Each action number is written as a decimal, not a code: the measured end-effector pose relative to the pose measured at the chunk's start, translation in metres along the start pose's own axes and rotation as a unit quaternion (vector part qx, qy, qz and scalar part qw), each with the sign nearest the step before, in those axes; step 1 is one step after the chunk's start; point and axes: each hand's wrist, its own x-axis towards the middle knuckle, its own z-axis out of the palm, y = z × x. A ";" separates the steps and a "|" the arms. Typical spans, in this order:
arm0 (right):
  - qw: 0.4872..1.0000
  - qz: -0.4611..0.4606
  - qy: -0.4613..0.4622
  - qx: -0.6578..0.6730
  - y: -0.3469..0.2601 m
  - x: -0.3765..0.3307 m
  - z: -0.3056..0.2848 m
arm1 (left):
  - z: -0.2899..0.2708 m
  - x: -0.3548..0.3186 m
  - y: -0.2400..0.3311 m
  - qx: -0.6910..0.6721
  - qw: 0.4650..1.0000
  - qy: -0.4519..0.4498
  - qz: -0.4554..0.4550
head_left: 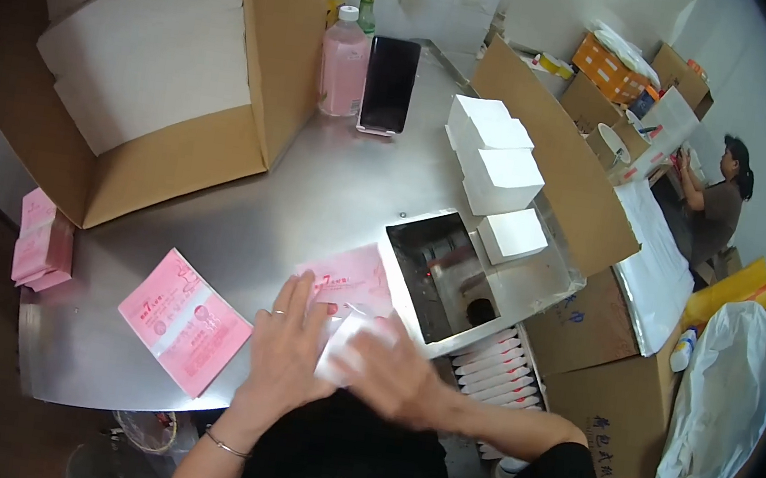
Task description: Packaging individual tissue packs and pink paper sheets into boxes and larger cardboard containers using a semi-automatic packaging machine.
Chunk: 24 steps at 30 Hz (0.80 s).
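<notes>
Steel tabletop [302, 195], open ahead; hands [284, 342] at white paper [337, 345] near front edge [109, 407]

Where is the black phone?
In the head view, the black phone stands near the top middle, propped up on the metal table, just right of the bottle of pink liquid.

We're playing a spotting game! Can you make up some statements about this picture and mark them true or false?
1. The flat black phone stands right of the pink, white-capped bottle. True.
2. The rectangular pink printed stack lies inside the brown cardboard box. False: it lies on the shiny metal table.
3. The left hand wears a shiny ring. True.
4. The right hand touches the phone. False: it is beside the left hand, at a blurred white piece.
</notes>
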 end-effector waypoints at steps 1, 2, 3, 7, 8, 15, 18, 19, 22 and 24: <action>0.996 0.042 0.036 -0.067 0.006 -0.001 0.011 | 0.011 0.004 0.009 0.015 0.999 0.013 -0.026; 0.991 0.097 -0.070 -0.058 0.024 0.013 0.010 | 0.018 0.008 0.016 0.004 0.998 0.051 -0.019; 0.986 0.120 -0.110 0.048 0.029 0.031 0.008 | 0.022 0.013 0.022 -0.005 0.997 0.064 -0.042; 0.993 0.087 -0.038 0.069 0.012 0.033 0.010 | 0.010 0.016 0.009 0.054 0.997 0.039 -0.025; 0.995 0.098 0.030 0.010 0.024 0.020 0.001 | 0.010 0.014 0.009 0.056 0.997 0.045 -0.027; 0.877 0.334 0.045 -0.344 0.137 -0.042 -0.043 | 0.012 0.015 0.025 0.046 0.989 -0.052 -0.132; 0.891 0.343 0.035 -0.296 0.148 -0.054 -0.042 | 0.003 0.018 0.025 0.127 0.990 -0.009 -0.055; 0.888 0.361 0.038 -0.283 0.149 -0.055 -0.042 | 0.003 0.018 0.023 0.126 0.990 -0.011 -0.056; 0.887 0.370 0.067 -0.266 0.151 -0.053 -0.042 | 0.007 0.020 0.018 0.142 0.989 0.016 -0.041; 0.890 0.361 0.094 -0.263 0.150 -0.055 -0.045 | 0.010 0.019 0.021 0.128 0.990 -0.041 -0.043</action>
